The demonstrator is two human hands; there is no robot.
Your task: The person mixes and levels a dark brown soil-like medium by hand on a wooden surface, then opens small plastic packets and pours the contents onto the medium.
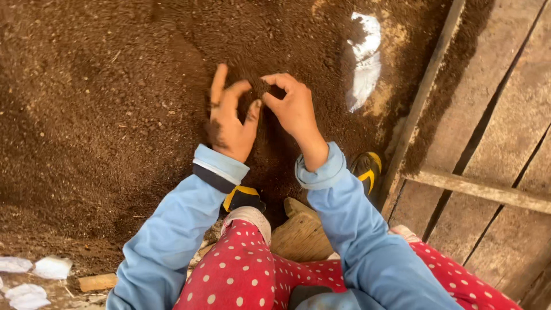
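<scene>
A wide bed of dark brown soil (103, 103) fills most of the head view. My left hand (229, 117) rests on the soil with fingers spread and dirt on its back. Close beside it, my right hand (293, 106) has its fingers curled, thumb and forefinger pinched over the soil; whether it holds a pinch of soil I cannot tell. The two thumbs almost touch. Both arms wear light blue sleeves.
A white plastic patch (364, 60) shows through the soil at upper right. A wooden rail (422, 97) borders the bed, with plank flooring (505, 132) beyond. Black-and-yellow shoes (367, 169), red dotted trousers (241, 270) and a wooden block (301, 232) lie below. White scraps (34, 275) sit lower left.
</scene>
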